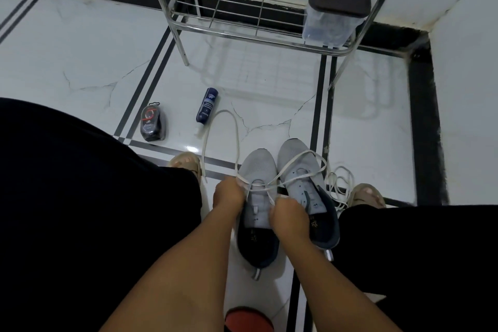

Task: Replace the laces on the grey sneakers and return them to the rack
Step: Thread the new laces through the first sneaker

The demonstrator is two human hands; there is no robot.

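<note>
Dim, cool indoor light; soft glare on the glossy white tiled floor [89,43]; wide-angle bending at the edges; slightly soft focus.

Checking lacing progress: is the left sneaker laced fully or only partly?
Partly. The lace crosses only the front eyelets of the left sneaker; both hands pinch it, with long ends loose.

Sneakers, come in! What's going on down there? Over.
Both hands, left and right, pinching white lace on left sneaker. Right sneaker beside it. Rack ahead.
</note>
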